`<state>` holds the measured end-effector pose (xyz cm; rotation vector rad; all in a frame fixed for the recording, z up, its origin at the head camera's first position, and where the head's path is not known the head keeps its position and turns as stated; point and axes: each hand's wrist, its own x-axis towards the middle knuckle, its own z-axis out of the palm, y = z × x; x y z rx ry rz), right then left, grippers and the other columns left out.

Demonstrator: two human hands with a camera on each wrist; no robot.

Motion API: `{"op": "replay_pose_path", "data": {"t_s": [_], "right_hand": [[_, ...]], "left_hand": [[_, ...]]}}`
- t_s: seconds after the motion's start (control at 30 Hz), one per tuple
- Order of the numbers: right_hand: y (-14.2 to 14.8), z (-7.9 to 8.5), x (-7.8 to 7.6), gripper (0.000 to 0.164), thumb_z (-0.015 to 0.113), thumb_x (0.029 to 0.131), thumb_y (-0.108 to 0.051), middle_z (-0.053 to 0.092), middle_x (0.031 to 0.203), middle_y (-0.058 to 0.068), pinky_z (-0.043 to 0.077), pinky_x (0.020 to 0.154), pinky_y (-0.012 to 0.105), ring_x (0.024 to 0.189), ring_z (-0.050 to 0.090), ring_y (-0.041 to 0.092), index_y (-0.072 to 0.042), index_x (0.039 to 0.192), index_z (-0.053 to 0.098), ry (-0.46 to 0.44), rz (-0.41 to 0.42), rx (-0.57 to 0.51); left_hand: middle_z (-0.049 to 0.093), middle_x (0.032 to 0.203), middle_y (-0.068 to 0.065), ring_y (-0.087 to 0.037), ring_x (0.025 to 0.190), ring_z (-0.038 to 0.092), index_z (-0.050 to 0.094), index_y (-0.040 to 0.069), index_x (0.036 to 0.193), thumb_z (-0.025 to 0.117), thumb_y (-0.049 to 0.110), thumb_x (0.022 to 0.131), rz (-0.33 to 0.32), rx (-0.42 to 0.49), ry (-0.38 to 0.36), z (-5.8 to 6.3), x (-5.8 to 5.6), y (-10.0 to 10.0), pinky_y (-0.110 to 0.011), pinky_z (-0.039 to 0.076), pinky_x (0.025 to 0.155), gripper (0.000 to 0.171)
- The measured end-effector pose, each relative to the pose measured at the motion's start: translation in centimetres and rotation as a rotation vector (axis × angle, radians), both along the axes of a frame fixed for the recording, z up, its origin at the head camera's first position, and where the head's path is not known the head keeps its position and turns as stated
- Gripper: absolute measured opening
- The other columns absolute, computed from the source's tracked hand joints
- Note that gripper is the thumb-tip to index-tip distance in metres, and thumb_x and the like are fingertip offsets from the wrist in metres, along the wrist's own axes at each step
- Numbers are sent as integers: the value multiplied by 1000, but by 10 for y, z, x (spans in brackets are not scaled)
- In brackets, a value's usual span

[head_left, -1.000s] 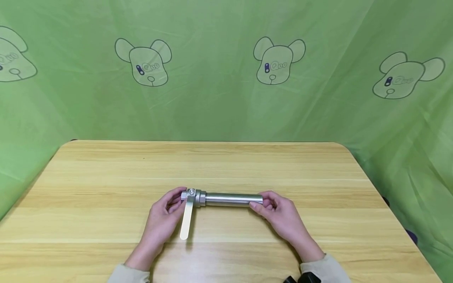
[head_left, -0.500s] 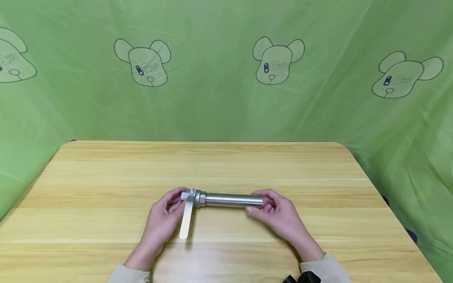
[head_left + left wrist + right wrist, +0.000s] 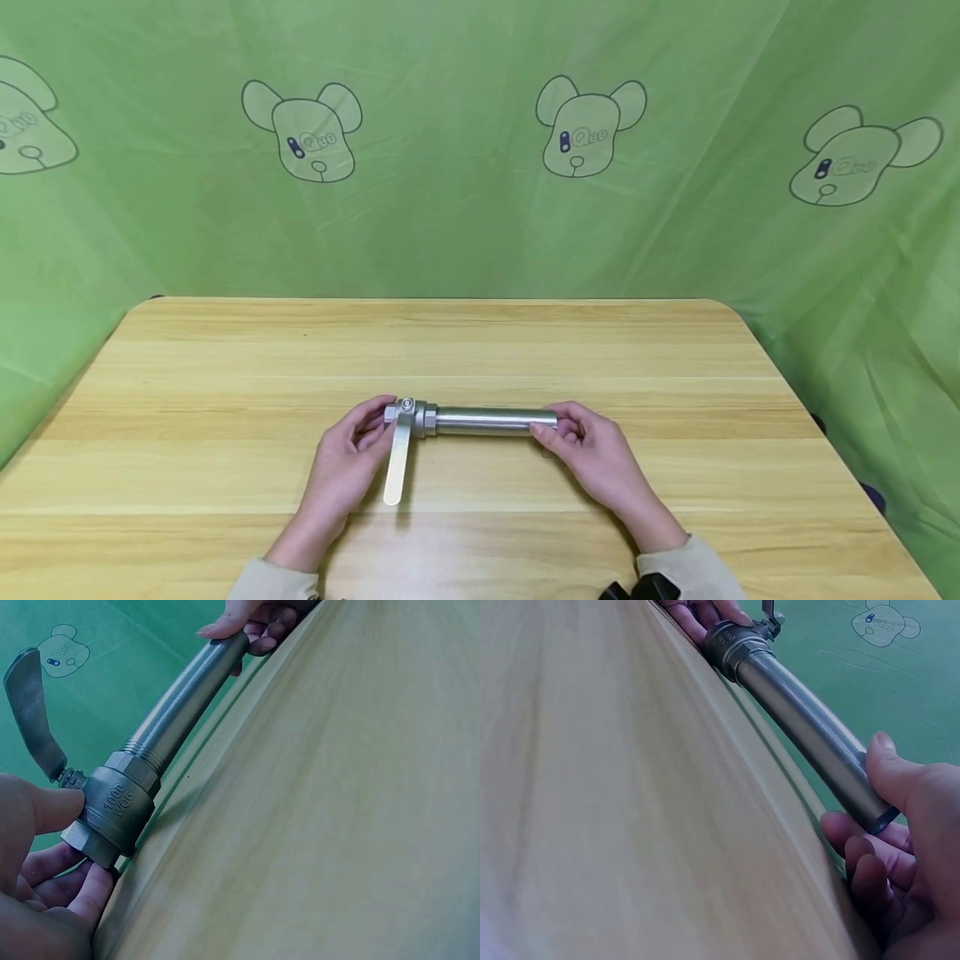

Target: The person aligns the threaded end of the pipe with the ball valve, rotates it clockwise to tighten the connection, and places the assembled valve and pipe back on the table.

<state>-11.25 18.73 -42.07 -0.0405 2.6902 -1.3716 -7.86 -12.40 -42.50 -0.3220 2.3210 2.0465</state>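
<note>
A metal ball valve (image 3: 422, 419) with a flat lever handle (image 3: 397, 471) is joined to a straight steel pipe (image 3: 487, 421), the two lying in one line across the front middle of the table. My left hand (image 3: 347, 457) grips the valve's hexagonal end, thumb on the body near the lever. The lever points toward me, across the pipe. My right hand (image 3: 600, 457) pinches the pipe's free end between thumb and fingers. In the left wrist view, threads (image 3: 144, 754) show where the pipe enters the valve body (image 3: 112, 799), which is marked 1000 WOG.
The wooden table (image 3: 480, 350) has rounded far corners. Behind it and at both sides hangs a green cloth (image 3: 450, 233) printed with cartoon bear heads. A black object (image 3: 652, 587) shows at the bottom edge, by the right sleeve (image 3: 688, 571).
My right thumb and fingers loosened and slid a little along the pipe half a second ago, and now pinch its end again. My left hand and the valve have stayed nearly still.
</note>
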Motion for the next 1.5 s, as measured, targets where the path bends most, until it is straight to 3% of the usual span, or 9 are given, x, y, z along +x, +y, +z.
{"op": "replay_pose_path", "data": {"t_s": [0.3,0.4,0.57,0.73,0.93,1.17,1.5], "right_hand": [[0,-3,1,36,75,101,-45,69,83,0,49,66,20,74,59,11,-13,116,80,18,-35,7],[1,-3,1,36,81,97,-41,66,88,2,48,66,18,77,56,10,-14,121,78,24,-25,-30],[2,-4,2,55,92,87,-28,66,94,7,49,65,16,77,54,7,-13,135,70,51,22,-126],[2,-5,1,47,87,92,-20,71,99,8,49,68,16,81,56,7,-13,136,70,40,-4,-157],[2,-2,-1,42,82,97,-27,71,100,6,49,70,17,85,57,11,-15,136,72,1,-43,-98],[1,-2,-2,41,76,102,-36,68,94,3,48,70,18,84,57,12,-8,131,72,-8,-39,-36],[0,-2,-2,40,72,103,-45,71,99,3,51,74,19,88,59,14,-10,123,76,5,-59,11]], "left_hand": [[64,146,-18,-30,135,66,63,10,148,73,8,100,-1,-4,1,-1,0,0,-13,54,108,48],[64,146,-17,-29,135,65,63,10,148,74,9,100,-5,-4,1,0,1,0,-12,53,109,49],[63,147,-17,-29,135,64,62,10,149,73,8,100,-10,-11,-5,1,2,0,-11,53,108,50],[63,147,-18,-29,136,64,61,9,149,73,7,100,-15,-14,-3,1,2,0,-10,52,108,50],[63,147,-18,-29,136,64,62,9,149,74,8,100,-13,-19,-1,1,1,0,-11,52,109,50],[63,147,-18,-29,136,63,62,9,149,73,8,100,-13,-21,0,1,1,0,-11,52,109,50],[63,147,-18,-29,136,63,61,8,149,73,6,100,-12,-6,6,1,1,-1,-7,51,107,50]]}}
